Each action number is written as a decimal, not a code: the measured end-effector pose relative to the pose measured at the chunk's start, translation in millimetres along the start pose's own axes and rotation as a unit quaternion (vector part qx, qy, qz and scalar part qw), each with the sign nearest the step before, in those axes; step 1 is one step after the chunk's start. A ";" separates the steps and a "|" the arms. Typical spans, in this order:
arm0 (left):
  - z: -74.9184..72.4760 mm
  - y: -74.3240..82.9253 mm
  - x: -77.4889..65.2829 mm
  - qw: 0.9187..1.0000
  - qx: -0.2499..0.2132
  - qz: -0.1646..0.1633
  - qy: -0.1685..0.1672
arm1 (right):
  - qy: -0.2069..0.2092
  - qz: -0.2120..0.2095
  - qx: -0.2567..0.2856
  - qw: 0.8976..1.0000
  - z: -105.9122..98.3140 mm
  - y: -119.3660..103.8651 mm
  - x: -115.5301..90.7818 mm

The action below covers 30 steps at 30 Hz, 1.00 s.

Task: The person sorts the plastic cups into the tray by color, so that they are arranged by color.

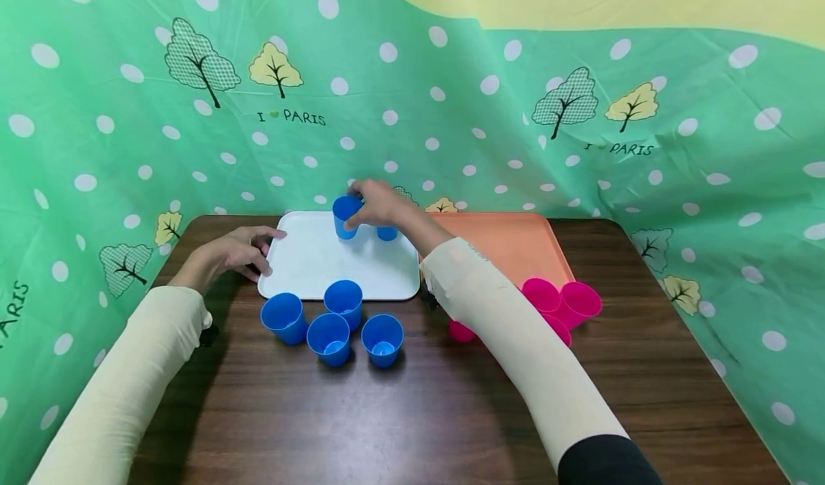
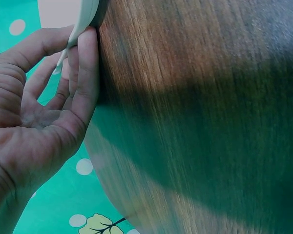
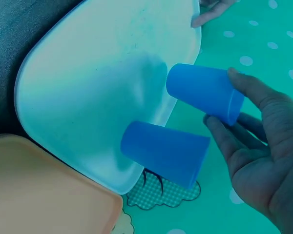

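Note:
My right hand (image 1: 382,204) pinches a blue plastic cup (image 1: 344,220) near its rim, thumb and fingers on opposite sides. The cup is upright at the far side of the white tray (image 1: 309,259), with its base close over the surface. Beside it stands a second blue cup (image 3: 163,152), partly hidden behind my right hand in the head view. At the tray's left end, my left hand (image 2: 44,102) grips the rim between thumb and fingers. Just in front of the tray stand several more blue cups (image 1: 331,342), upright on the table.
An orange tray (image 1: 509,245) lies to the right of the white one. Several pink cups (image 1: 580,302) are grouped at its front edge, partly hidden behind my right forearm. A green dotted curtain (image 1: 399,77) hangs close behind the dark wooden table (image 1: 309,420).

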<state>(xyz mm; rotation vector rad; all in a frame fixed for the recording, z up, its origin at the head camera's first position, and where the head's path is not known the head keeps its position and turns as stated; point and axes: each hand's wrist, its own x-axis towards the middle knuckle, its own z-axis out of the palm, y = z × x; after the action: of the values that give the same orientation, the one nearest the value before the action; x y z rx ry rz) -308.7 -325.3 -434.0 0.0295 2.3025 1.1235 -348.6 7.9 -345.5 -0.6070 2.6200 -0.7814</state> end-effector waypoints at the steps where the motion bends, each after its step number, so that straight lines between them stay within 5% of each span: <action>1: -0.2 0.0 0.1 1.000 0.000 0.000 0.000 | 0.000 -0.001 -0.001 1.000 0.7 0.1 1.0; 19: 0.0 0.0 0.5 1.000 -0.009 -0.004 0.005 | 0.002 -0.033 -0.060 0.998 14.6 3.3 15.2; 30: 0.3 0.4 0.6 1.000 -0.013 -0.003 0.002 | 0.049 0.022 -0.062 0.997 26.0 -2.2 20.5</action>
<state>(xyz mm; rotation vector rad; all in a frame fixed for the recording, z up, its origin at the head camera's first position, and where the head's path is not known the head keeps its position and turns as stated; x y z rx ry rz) -309.1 -324.7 -434.2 0.0101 2.2904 1.1517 -354.2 -15.1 -368.7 -0.5539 2.7780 -0.6555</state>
